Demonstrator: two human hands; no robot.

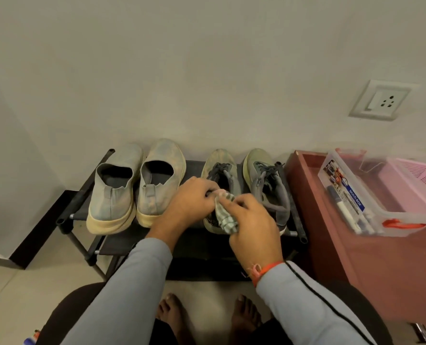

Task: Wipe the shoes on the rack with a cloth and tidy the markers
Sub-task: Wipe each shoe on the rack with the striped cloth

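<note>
Four shoes stood in a row on the top shelf of a dark rack [82,195] against the far wall, toes toward the wall. On the left sat a pair of pale slip-on shoes [134,185] with cream soles; on the right, a pair of grey laced sneakers [266,185]. Both hands met over the left sneaker of that pair. The left hand [194,197] had its fingers curled down at the sneaker's opening, its grip pinching the upper end of a striped cloth [224,215]. The right hand [251,225] held the same cloth from the near right, its grip pressed on the fabric between thumb and fingers, and the cloth hung against the sneaker's heel (how much of it lay bunched under the palm could not be told). An orange thread band [269,267] circled the right wrist.

To the right of the rack stood a reddish-brown counter [356,257]. On it rested a clear plastic box [381,220] with markers [346,210] lying inside near its left wall, and a pink basket [416,180] just behind it. A wall socket [383,100] sat above, on the far wall.
</note>
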